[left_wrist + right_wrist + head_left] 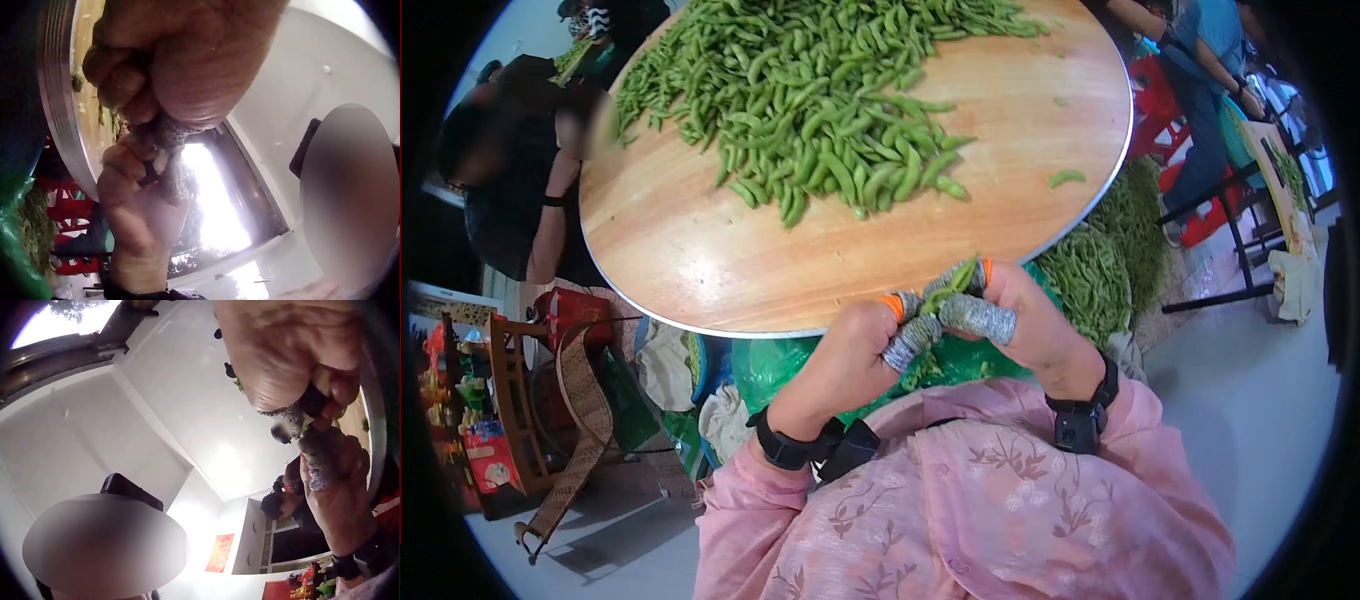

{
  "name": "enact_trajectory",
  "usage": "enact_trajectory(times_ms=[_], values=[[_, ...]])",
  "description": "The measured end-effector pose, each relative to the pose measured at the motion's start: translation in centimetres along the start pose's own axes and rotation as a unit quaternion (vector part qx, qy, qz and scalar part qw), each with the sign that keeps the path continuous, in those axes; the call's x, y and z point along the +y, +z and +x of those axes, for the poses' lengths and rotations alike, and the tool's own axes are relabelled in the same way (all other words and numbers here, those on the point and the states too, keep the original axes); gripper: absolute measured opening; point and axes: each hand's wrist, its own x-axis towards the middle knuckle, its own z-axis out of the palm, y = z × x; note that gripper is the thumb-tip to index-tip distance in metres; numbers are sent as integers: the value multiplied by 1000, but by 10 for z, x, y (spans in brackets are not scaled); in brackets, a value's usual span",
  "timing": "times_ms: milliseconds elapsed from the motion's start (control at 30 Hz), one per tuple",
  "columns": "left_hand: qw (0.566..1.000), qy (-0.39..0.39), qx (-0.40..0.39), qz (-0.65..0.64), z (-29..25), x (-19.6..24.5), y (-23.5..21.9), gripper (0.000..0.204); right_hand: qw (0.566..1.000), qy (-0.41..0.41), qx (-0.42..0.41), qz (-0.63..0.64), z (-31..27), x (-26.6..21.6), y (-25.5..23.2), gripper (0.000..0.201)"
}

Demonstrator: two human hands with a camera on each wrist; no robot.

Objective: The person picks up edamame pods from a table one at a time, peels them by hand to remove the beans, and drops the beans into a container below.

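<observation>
One pod (pixel 949 290) pinched between two hands, at the bench (pixel 700 250) edge, 6 o'clock.
Left hand (pixel 850 355) and right hand (pixel 1025 320) are held together, fingers curled on it; one heap of pods (pixel 810 100) lies at 12 o'clock.

Round wooden worktop (pixel 700 250) with metal rim, big heap of green pods (pixel 810 90) across its far half, one stray pod (pixel 1066 178) near the right edge
</observation>
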Motion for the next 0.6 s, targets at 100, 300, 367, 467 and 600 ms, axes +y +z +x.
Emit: enact_trajectory(times_ms=[100,300,367,467,600], values=[[999,-17,1,-47,-1,0,0,10,1000,18,-2,23,0,-6,1,20],[999,12,9,46,0,5,-1,13,999,-9,-36,-26,2,0,-3,20],[998,23,17,57,-1,1,-2,14,999,16,-14,-42,2,-3,-1,21],[997,-17,-33,61,-3,-4,-3,16,999,33,-8,-26,2,-3,1,21],[998,-9,-59,16,-3,1,-10,17,998,45,-9,-31,4,-3,2,22]])
